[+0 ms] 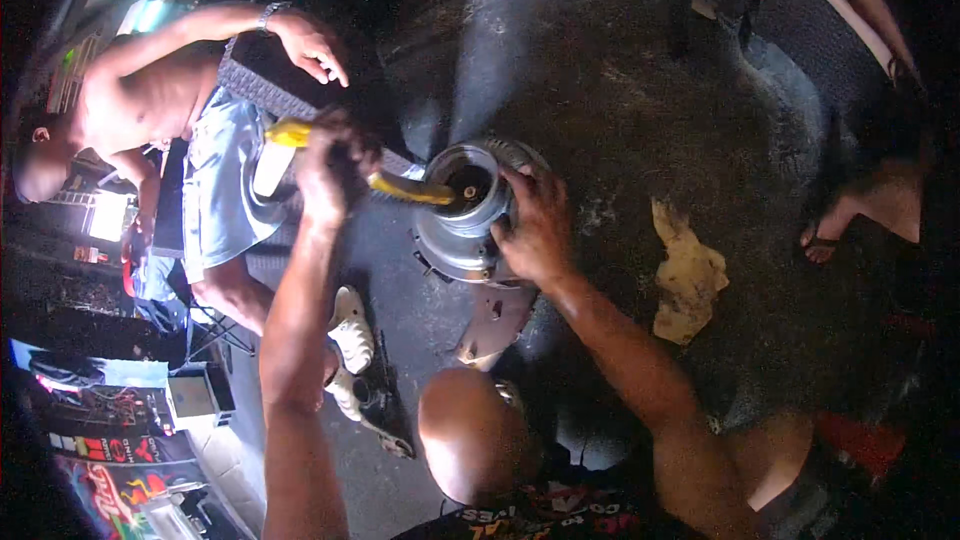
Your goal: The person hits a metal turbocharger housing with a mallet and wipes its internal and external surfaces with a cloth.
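Note:
My left hand (330, 165) is closed round a long yellow curved thing (410, 189), slightly blurred; I cannot make out its exact kind. One end reaches into the open mouth of a round grey metal housing (463, 232), where a small brass-coloured centre shows in a dark hollow. The other end, with a white part below it, sticks out left of my fist. My right hand (535, 222) grips the housing's right side, thumb and fingers curved against its rim. A flat brownish metal plate (497, 322) lies just below the housing.
Another person (150, 105) sits close on the left, one arm stretched toward my left hand and white shoes (350, 328) on the floor. A torn tan sheet (688, 272) lies to the right. At the far right are someone's sandalled foot (820, 245) and leg.

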{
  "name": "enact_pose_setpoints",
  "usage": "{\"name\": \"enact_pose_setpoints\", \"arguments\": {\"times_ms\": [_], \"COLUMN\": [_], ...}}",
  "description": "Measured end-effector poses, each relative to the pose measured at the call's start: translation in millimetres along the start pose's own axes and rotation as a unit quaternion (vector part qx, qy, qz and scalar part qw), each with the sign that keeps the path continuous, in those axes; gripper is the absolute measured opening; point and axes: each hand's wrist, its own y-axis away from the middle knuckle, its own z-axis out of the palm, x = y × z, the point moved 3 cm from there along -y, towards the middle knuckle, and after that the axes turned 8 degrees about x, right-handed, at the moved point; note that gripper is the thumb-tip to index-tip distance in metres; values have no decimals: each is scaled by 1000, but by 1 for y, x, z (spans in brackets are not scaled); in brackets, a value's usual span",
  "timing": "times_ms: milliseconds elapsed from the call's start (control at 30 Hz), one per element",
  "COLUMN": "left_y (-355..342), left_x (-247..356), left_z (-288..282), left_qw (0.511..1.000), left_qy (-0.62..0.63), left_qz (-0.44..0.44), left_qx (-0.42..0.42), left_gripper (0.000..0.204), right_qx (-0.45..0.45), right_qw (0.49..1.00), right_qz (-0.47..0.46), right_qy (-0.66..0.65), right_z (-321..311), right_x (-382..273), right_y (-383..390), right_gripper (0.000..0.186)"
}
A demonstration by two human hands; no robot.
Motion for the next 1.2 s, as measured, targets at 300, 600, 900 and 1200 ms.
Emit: {"name": "enact_pose_setpoints", "arguments": {"times_ms": [300, 600, 900, 1200], "left_y": [-7, -16, -34, -10], "left_x": [5, -13, 6, -16], "left_z": [2, -18, -31, -38], "left_qw": [994, 972, 999, 998], "left_qy": [-47, 72, 26, 52], "left_qz": [-17, -105, -22, 10], "left_qx": [100, 197, 2, 13], "left_gripper": [28, 24, 22, 31], "right_qx": [10, -15, -33, -4], "right_qw": [1000, 999, 999, 1000], "right_qz": [10, 10, 16, 13], "right_qy": [8, 32, 17, 15], "right_z": [0, -4, 3, -3], "right_x": [-3, -3, -7, -9], "right_y": [-1, -3, 0, -1], "right_gripper": [69, 72, 73, 71]}}
